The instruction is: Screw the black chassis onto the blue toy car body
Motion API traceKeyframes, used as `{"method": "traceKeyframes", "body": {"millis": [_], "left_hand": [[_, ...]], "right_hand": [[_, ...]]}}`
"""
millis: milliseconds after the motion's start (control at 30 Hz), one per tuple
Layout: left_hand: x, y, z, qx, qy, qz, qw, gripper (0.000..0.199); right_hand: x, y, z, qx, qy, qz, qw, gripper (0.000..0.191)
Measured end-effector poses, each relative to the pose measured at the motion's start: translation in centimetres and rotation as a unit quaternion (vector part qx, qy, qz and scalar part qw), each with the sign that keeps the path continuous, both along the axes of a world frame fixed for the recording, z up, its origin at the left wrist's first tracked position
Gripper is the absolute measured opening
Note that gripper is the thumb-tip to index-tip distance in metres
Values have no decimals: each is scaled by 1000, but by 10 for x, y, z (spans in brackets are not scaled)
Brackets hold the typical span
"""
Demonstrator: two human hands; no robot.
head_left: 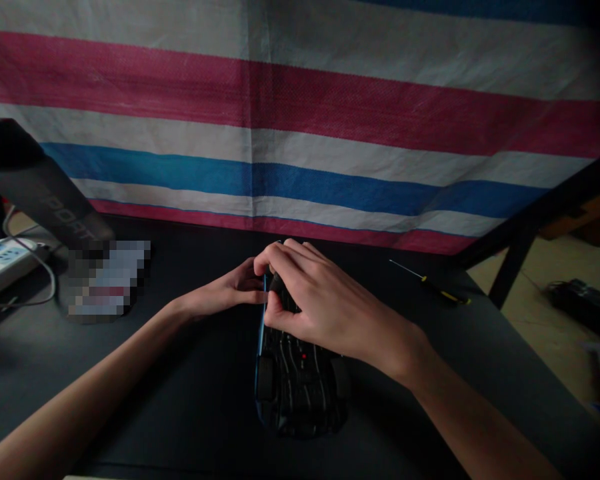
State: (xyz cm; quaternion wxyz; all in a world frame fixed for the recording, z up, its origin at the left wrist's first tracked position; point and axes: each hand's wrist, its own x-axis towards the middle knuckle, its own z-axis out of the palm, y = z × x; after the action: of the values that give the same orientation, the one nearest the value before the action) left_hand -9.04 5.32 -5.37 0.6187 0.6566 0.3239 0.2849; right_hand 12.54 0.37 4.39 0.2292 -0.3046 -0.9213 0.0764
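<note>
Seen from the head camera, two bare hands meet over an upside-down toy car (304,380) on a dark bench (190,387), its black underside facing up and a blue edge showing along its left flank. The right hand (325,303) arches across the car's far half, thumb and forefinger curled around a dark round part (278,285), probably a wheel; whether they are clamped on it or merely touching cannot be told. The left hand (233,288) reaches in from the side, thumb at the car's left edge and fingers partly hidden behind the right hand, so its hold cannot be told either. At the near end, two wheels (266,379) flank the chassis, clear of both hands. A screwdriver (435,288) with a black-and-yellow handle lies well apart to the right, a white power strip (10,263) and its cable (55,283) sit at the far left, and a striped sheet (330,100) hangs behind. The car could swivel or rock, in all likelihood, if the right hand twists harder than the left can brace, since the near end has no hand on it. Too much sideways force might bend or snap the round part, while poor light and crossed fingers could hide a slip until the part drops onto the bench
</note>
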Motion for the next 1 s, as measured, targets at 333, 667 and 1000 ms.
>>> {"method": "traceKeyframes", "body": {"millis": [333, 667, 1000], "left_hand": [[1, -2, 3, -23, -19, 2, 1000, 61], [-1, 2, -5, -7, -23, -10, 1000, 56], [-1, 0, -2, 12, -14, -8, 1000, 60]], "right_hand": [[4, 4, -2, 2, -19, -21, 1000, 14], [8, 7, 0, 7, -1, 19, 1000, 23], [4, 9, -4, 36, -10, -7, 999, 18]]}}
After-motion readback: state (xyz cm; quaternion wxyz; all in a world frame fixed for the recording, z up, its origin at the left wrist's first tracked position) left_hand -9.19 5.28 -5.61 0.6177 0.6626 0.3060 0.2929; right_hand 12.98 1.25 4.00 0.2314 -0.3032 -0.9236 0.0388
